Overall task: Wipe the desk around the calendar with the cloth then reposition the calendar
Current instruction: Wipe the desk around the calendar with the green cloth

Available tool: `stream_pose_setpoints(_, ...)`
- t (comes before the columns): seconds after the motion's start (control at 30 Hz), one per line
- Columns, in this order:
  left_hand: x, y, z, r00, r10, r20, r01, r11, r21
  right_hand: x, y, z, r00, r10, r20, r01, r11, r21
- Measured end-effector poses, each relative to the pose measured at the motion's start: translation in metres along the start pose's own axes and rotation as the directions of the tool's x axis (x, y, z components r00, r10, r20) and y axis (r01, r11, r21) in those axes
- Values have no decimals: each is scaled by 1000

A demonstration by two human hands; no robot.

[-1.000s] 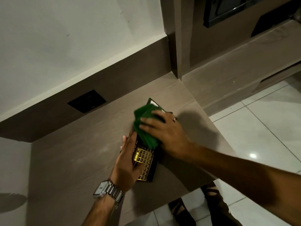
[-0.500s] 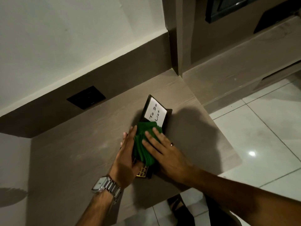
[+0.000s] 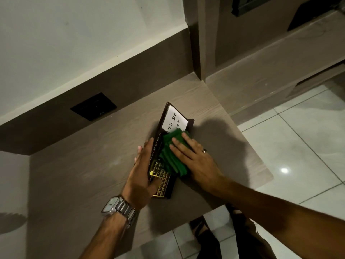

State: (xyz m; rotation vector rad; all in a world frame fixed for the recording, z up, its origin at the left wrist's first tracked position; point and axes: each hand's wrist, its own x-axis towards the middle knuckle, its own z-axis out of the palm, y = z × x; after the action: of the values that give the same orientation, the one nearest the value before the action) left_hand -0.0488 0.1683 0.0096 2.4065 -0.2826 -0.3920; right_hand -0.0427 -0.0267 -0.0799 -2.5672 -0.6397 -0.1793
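Note:
A dark calendar (image 3: 162,176) with a gold date grid and a white "To Do List" card lies in the middle of the brown wooden desk (image 3: 89,176). My left hand (image 3: 141,176), with a metal watch on the wrist, grips the calendar's left edge, thumb on the gold grid. My right hand (image 3: 194,161) lies flat with fingers spread and presses a folded green cloth (image 3: 170,156) onto the calendar's middle. The cloth covers the lower part of the white card.
A black wall socket (image 3: 93,106) sits in the brown back panel above the desk. The desk's right edge drops to a white tiled floor (image 3: 302,146). A lower wooden ledge (image 3: 270,68) runs at the right. My feet in sandals (image 3: 201,228) show below the desk's front edge.
My right hand and the cloth slid down the calendar from its top, uncovering the white card, and have since edged back up a little. The left hand keeps its hold.

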Motion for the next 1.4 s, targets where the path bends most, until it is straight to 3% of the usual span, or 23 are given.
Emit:
stream_pose_setpoints(0.17, 1, -2, -1, 1000, -5, 30, 6, 1000, -12, -12, -12, 3, 958, -287, -1, 287, 958, -3)
stream_pose_setpoints(0.33, 1, -2, -1, 1000, -11, 20, 11, 999, -33, 23, 4, -16, 993, -105, -54, 104, 994, -18)
stream_pose_setpoints(0.5, 0, -1, -2, 1000, -2, 15, 2, 999, -35, 10, -8, -4, 953, -303, -24, 300, 950, -87)
stream_pose_setpoints(0.6, -8, -3, -6, 999, -44, 1, 44, 999, -12, 35, 8, -14, 974, -182, -138, 167, 979, -115)
stream_pose_setpoints(0.67, -10, -3, -7, 998, -70, 5, 70, 998, 6, 35, 11, -11, 991, -61, -123, 53, 996, -66)
stream_pose_setpoints(0.73, -7, -2, -6, 997, -76, 19, 76, 997, 21, 18, 8, 7, 992, -43, -118, 37, 998, -45)
stream_pose_setpoints(0.87, 3, 3, -7, 997, -55, 56, 55, 999, -1, -20, 5, 20, 985, -170, -6, 170, 983, -68)
stream_pose_setpoints(1.0, 2, 1, -3, 997, -65, 30, 64, 998, 23, -14, 9, 16, 995, 64, -79, -69, 996, -58)
stream_pose_setpoints(1.03, 2, 1, -2, 998, -57, 24, 56, 998, 19, -18, 2, 18, 995, 61, -79, -65, 996, -57)
stream_pose_setpoints(1.17, 1, 1, -3, 999, -31, 21, 32, 999, -29, -51, -26, 33, 959, -283, 9, 283, 955, -85)
stream_pose_setpoints(1.23, 1, 1, -2, 999, -40, 17, 40, 999, -5, -41, -12, 22, 943, -331, 20, 332, 939, -89)
stream_pose_setpoints(1.33, 1, 3, -2, 999, -45, 23, 45, 999, 29, 1, 25, -8, 989, -141, -50, 134, 984, -121)
stream_pose_setpoints(1.4, 1, 2, -2, 998, -48, 30, 47, 998, 33, 27, 53, -29, 999, 30, -22, -33, 988, -151)
